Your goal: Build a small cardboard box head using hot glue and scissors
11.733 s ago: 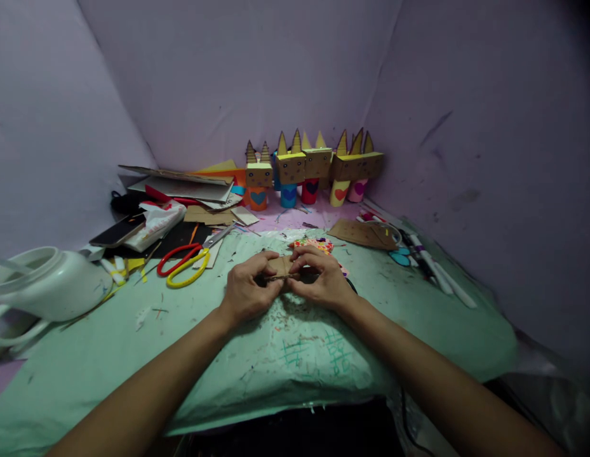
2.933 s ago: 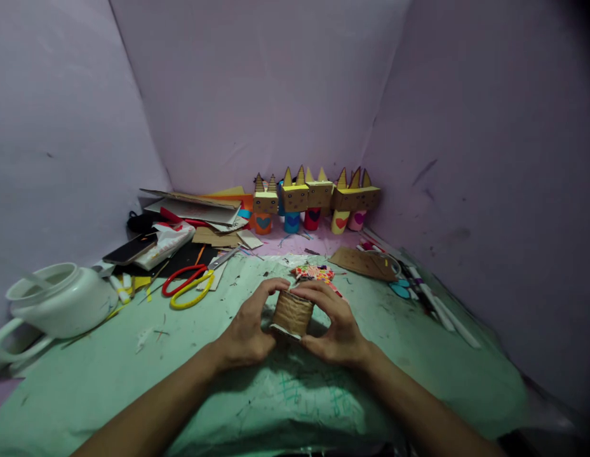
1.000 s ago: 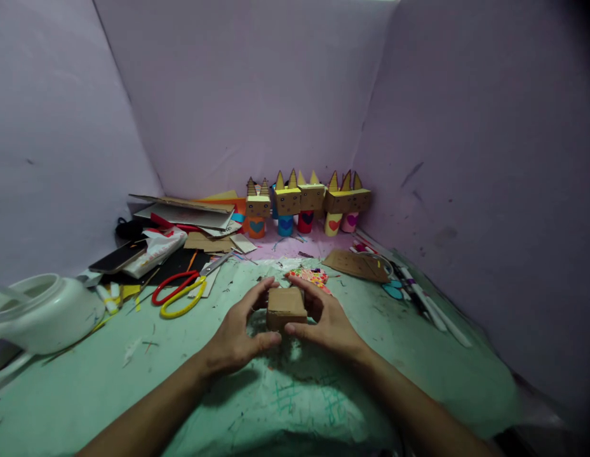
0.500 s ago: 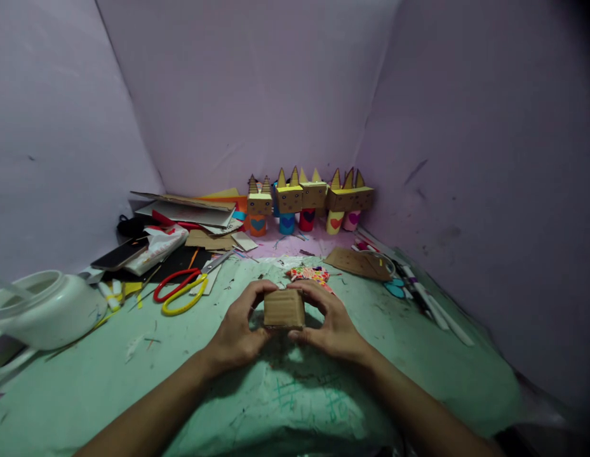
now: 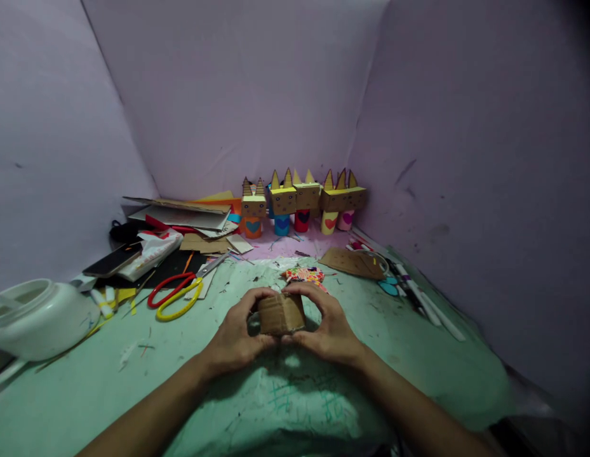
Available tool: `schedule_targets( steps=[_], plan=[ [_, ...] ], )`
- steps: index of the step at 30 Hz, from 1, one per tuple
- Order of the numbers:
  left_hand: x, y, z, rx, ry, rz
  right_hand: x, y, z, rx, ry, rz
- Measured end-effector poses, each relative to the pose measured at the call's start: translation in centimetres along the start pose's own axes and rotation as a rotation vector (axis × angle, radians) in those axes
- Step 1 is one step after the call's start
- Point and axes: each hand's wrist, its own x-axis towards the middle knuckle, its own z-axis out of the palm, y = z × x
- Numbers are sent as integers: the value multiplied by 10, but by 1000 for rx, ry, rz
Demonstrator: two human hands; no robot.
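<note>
Cardboard box, brown, one, over green table covering; pinched by left hand at its nine o'clock and right hand at its three, thumbs below, fingers above; scissors towards ten; row of horned figures at twelve

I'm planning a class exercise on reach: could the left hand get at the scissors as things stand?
Probably yes, once free: the left hand holds the small cardboard box with the right hand. The scissors lie uncovered off to the left, handle end nearer the camera.
</note>
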Motion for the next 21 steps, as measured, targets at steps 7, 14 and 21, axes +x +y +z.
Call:
schedule_targets(
  steps=[7, 14, 21],
  plan=[
    [-3, 0, -5, 204, 111, 346, 1, -2, -2, 43, -67, -14],
    [2, -9, -8, -483, 22, -120, -3, 1, 0, 153, -115, 18],
    [4, 2, -2, -512, 86, -286, -4, 3, 3, 221, -159, 201]
  ],
)
